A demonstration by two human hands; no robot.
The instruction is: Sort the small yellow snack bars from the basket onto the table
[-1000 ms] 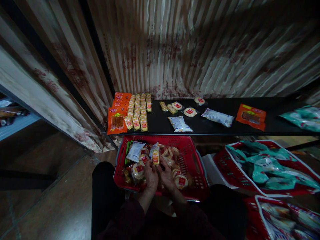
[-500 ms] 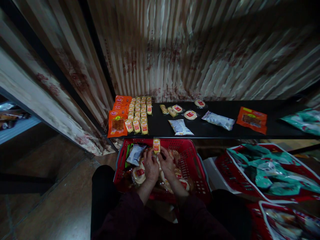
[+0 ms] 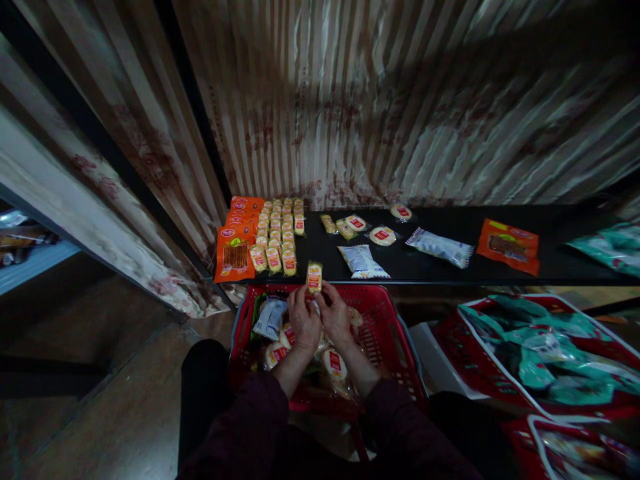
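Observation:
Between the fingertips of my left hand (image 3: 304, 320) and my right hand (image 3: 336, 317) a small wrapped cracker pack (image 3: 315, 277) stands upright, its orange-and-white label toward me. Both hands are closed on its lower end, over the red basket (image 3: 373, 307) and near the shelf's front edge. Below them in the basket lie round wrapped crackers (image 3: 335, 364) and a white-blue packet (image 3: 271, 318). On the black shelf (image 3: 320, 250), to the left, similar cracker packs (image 3: 274, 260) form tight rows beside orange snack bags (image 3: 235, 257).
Loose on the shelf are round crackers (image 3: 383, 235), white packets (image 3: 363, 261), an orange bag (image 3: 509, 245) and a green bag (image 3: 607, 247). Baskets with teal bags (image 3: 545, 347) and other packets (image 3: 580, 453) stand at the right. A black post (image 3: 195, 100) rises at the left.
Both hands have raised the cracker pack a little, up from the basket to the shelf's front edge. The view has shifted slightly.

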